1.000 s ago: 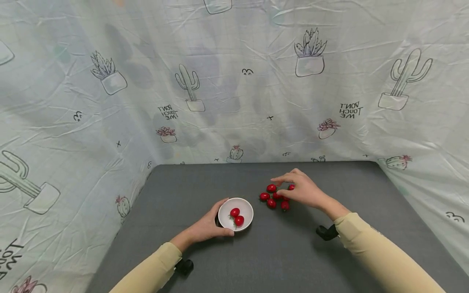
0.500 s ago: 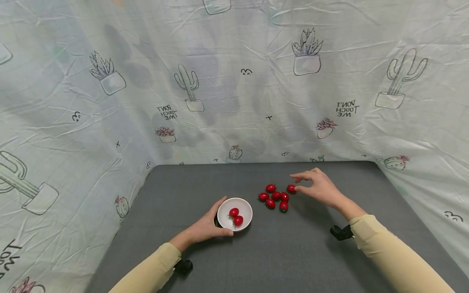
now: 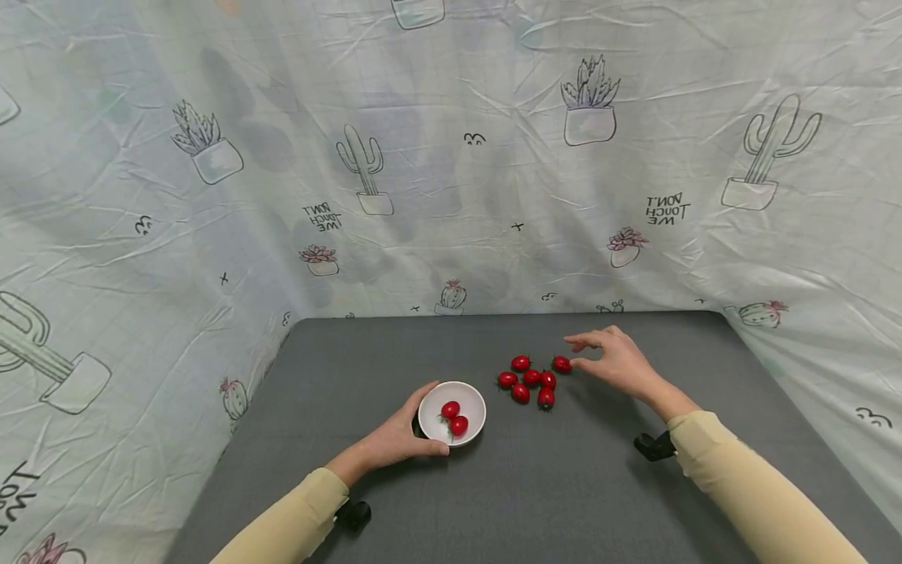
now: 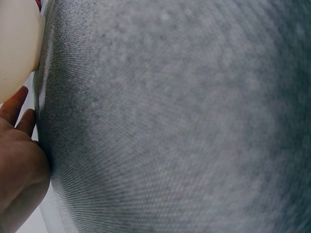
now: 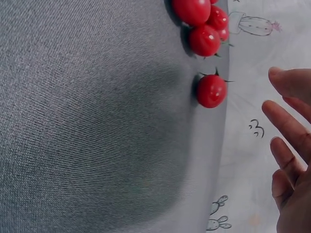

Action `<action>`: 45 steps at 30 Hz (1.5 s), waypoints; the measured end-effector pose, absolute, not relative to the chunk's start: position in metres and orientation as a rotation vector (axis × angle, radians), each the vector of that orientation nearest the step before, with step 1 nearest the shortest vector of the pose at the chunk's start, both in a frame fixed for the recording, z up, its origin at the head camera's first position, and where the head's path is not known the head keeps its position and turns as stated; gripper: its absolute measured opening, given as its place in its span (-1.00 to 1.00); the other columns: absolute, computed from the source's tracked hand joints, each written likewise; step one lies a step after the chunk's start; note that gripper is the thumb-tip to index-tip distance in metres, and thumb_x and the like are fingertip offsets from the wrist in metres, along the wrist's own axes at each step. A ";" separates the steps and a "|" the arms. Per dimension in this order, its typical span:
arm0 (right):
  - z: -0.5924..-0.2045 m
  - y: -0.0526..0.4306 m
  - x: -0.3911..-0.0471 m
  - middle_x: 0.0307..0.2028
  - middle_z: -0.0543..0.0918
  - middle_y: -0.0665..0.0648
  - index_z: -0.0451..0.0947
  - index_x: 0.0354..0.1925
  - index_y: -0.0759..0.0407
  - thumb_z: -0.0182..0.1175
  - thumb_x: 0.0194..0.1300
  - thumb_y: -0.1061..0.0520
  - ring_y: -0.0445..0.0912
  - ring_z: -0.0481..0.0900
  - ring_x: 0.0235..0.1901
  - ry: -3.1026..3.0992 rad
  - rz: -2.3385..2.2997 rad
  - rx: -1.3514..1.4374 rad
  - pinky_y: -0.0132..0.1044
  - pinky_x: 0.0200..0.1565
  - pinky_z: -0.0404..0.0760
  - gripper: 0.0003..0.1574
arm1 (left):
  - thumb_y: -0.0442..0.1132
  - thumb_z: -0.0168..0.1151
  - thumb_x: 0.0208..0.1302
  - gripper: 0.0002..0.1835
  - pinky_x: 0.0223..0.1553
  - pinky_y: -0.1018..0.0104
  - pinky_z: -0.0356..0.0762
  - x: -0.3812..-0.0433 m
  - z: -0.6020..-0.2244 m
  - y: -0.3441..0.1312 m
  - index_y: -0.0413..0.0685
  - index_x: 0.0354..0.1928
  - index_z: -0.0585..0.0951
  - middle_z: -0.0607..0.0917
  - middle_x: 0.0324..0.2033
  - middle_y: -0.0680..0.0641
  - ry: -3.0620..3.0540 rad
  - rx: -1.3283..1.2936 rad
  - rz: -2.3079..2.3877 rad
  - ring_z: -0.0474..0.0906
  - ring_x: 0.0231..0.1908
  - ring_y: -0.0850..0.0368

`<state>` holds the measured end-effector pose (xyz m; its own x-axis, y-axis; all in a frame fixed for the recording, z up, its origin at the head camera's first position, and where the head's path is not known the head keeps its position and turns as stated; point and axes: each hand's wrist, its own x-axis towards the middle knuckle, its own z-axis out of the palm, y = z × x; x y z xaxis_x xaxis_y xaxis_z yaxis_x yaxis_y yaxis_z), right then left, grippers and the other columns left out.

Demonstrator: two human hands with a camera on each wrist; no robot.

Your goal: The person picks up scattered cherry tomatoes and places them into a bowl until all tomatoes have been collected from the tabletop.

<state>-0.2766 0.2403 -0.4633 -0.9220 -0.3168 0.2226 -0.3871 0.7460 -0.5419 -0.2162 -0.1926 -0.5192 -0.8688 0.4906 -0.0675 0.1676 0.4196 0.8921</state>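
My left hand holds a small white bowl by its left side, thumb at the near rim and fingers at the far side. Two cherry tomatoes with green stems lie in the bowl. In the left wrist view the fingertips are right at the underside of the bowl. My right hand hovers by a lone cherry tomato, thumb and fingers spread apart. The right wrist view shows a gap between this hand and the lone tomato, with nothing held.
Several more cherry tomatoes lie clustered on the dark grey table, between the bowl and the right hand. A pale curtain printed with cacti hangs behind the table and along its sides. Each wrist bears a black device.
The right hand has moved right, from over the tomato cluster to beside the lone tomato, then barely shifted in the last half second. The left hand and bowl have stayed put.
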 end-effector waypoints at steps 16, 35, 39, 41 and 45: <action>-0.481 0.239 -0.290 0.01 0.74 0.11 0.64 0.24 0.15 0.40 0.35 0.02 0.12 0.44 0.05 -2.856 0.878 0.550 0.19 0.05 0.37 -0.46 | 0.03 0.64 0.05 0.19 0.41 -0.22 0.03 -0.214 -0.518 -0.193 0.22 0.62 0.05 0.26 0.47 0.01 2.367 0.546 1.417 0.15 0.46 0.00; -0.492 0.233 -0.299 0.00 0.74 0.14 0.67 0.19 0.17 0.41 0.33 -0.01 0.16 0.46 0.03 -2.930 0.823 0.519 0.26 0.09 0.32 -0.47 | 0.05 0.63 0.05 0.19 0.41 -0.24 0.03 -0.215 -0.517 -0.192 0.27 0.62 0.05 0.24 0.49 0.02 2.379 0.532 1.389 0.13 0.47 0.01; -0.492 0.231 -0.298 -0.01 0.75 0.14 0.67 0.18 0.17 0.42 0.32 -0.02 0.16 0.47 0.02 -2.936 0.819 0.507 0.25 0.10 0.32 -0.47 | 0.05 0.63 0.05 0.19 0.42 -0.24 0.02 -0.215 -0.516 -0.192 0.26 0.61 0.05 0.25 0.48 0.01 2.373 0.523 1.392 0.13 0.47 0.00; -0.492 0.229 -0.298 -0.02 0.75 0.14 0.68 0.18 0.18 0.42 0.32 -0.02 0.16 0.47 0.02 -2.939 0.817 0.501 0.25 0.10 0.32 -0.47 | 0.05 0.64 0.04 0.20 0.42 -0.24 0.01 -0.215 -0.516 -0.192 0.25 0.61 0.05 0.25 0.48 0.01 2.371 0.519 1.394 0.13 0.47 0.00; -0.492 0.228 -0.297 -0.04 0.75 0.14 0.68 0.16 0.19 0.42 0.32 0.00 0.16 0.47 0.00 -2.943 0.812 0.492 0.24 0.07 0.33 -0.49 | 0.04 0.64 0.03 0.20 0.42 -0.24 0.00 -0.215 -0.517 -0.191 0.25 0.61 0.05 0.25 0.48 0.01 2.368 0.519 1.396 0.13 0.47 0.00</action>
<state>-0.2970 0.2283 -0.4918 -0.9482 -0.2896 0.1307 -0.3156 0.8117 -0.4914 -0.2149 -0.1915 -0.5168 -0.8746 0.4732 -0.1058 0.1364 0.4496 0.8828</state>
